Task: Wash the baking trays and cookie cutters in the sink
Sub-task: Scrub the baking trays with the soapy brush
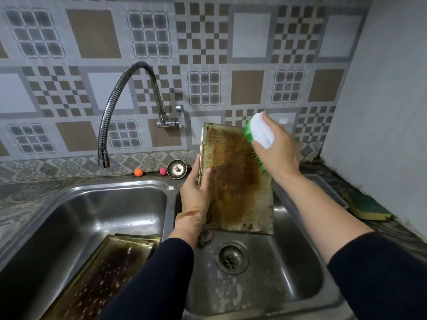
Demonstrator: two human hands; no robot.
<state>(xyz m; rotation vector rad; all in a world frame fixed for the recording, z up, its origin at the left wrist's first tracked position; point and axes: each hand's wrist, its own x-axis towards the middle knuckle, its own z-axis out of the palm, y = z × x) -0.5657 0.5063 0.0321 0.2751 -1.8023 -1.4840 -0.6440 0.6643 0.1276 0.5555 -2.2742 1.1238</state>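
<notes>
Baking tray (pixel 235 181) upright between left hand (pixel 195 195) and right hand (pixel 275 144).

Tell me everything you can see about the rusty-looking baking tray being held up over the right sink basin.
The flat rectangular metal baking tray has a shallow raised rim and is coated with brown, burnt-on residue, thickest in the middle; its edges look greyer. It stands tilted, lower edge resting in the right steel sink basin above the drain. The left hand grips its left edge, thumb on the face. The right hand presses a white-handled, green-bristled scrub brush against its upper right side.
</notes>
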